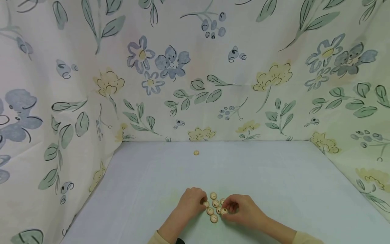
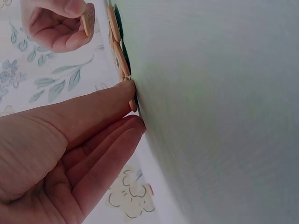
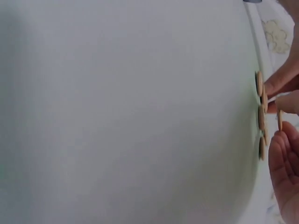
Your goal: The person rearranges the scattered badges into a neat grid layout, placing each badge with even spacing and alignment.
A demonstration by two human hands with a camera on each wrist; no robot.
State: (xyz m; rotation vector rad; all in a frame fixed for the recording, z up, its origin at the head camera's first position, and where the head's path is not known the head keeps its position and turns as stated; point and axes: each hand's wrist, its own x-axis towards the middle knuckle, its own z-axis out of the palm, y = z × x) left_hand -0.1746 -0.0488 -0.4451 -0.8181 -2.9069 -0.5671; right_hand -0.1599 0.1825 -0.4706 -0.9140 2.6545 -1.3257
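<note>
Several small round wooden discs, button-like with dark marks on top, lie in a tight cluster on the table, among them a disc [image 1: 214,218] at the near end. At the cluster's left edge my left hand [image 1: 192,202] pinches one disc [image 1: 206,204] with thumb and fingertips, low against the tabletop. From the right, my right hand [image 1: 245,209] holds another disc [image 1: 224,211] between thumb and finger, overlapping the cluster in the head view. This held disc [image 3: 280,120] stands on edge, raised off the table, in the right wrist view.
A single disc [image 1: 196,153] lies apart near the back edge of the pale table [image 1: 268,169]. Floral cloth [image 1: 195,112] hangs behind the table and along both sides. Something dark [image 1: 180,241] shows by my left wrist.
</note>
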